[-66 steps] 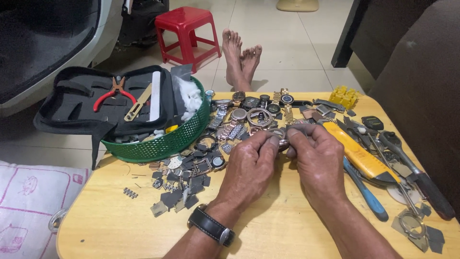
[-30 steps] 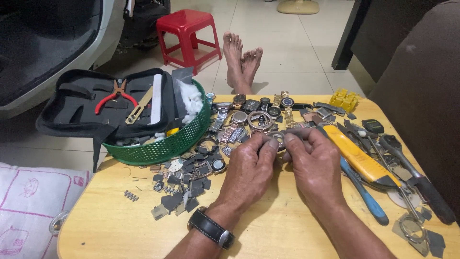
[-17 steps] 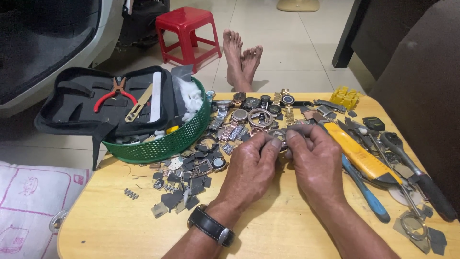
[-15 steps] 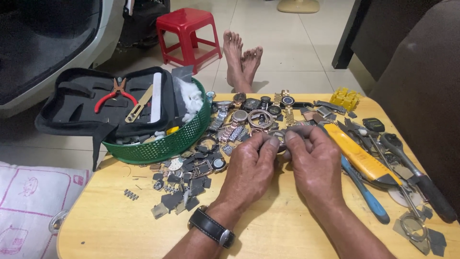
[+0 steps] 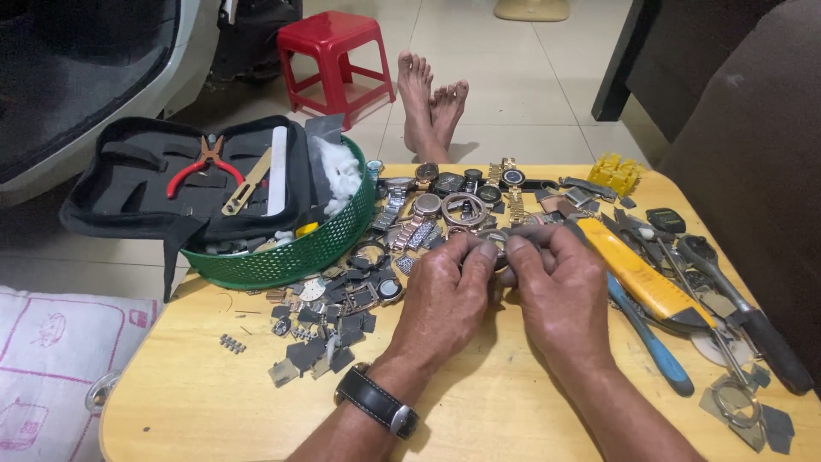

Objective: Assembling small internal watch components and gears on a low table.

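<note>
Both hands meet over the middle of the yellow wooden surface point(image 5: 479, 411). The left hand point(image 5: 445, 295) and the right hand point(image 5: 560, 291) are curled toward each other, fingertips pressed together around a small metal watch part point(image 5: 499, 248), which is pinched between thumbs and forefingers just above the surface; most of it is hidden by the fingers, so I cannot tell exactly what piece it is. A black watch with a dark strap point(image 5: 378, 400) sits on the left wrist.

Just beyond the hands, toward the far edge, lies a cluster of wristwatches point(image 5: 453, 201) in silver and rose-gold tones, some with metal bracelets. To the left of the hands a scatter of dark loose watch pieces point(image 5: 338, 312) spreads across the surface, with a small metal link strip point(image 5: 232, 344) lying apart near the left edge.

At the far left corner stands a green plastic basket point(image 5: 291, 252), and a black zip tool case point(image 5: 162, 184) lies open across it, showing red-handled pliers point(image 5: 203, 164) and a white wad of cotton point(image 5: 338, 167) beside it.

To the right of the hands lie a yellow-handled tool point(image 5: 641, 274), a blue-handled tool point(image 5: 654, 351) and a black-handled tool point(image 5: 753, 329), close together. A small yellow plastic piece point(image 5: 617, 171) sits by the far right corner.

On the floor beyond the far edge are a person's bare feet point(image 5: 432, 103) and a red plastic stool point(image 5: 329, 51).
</note>
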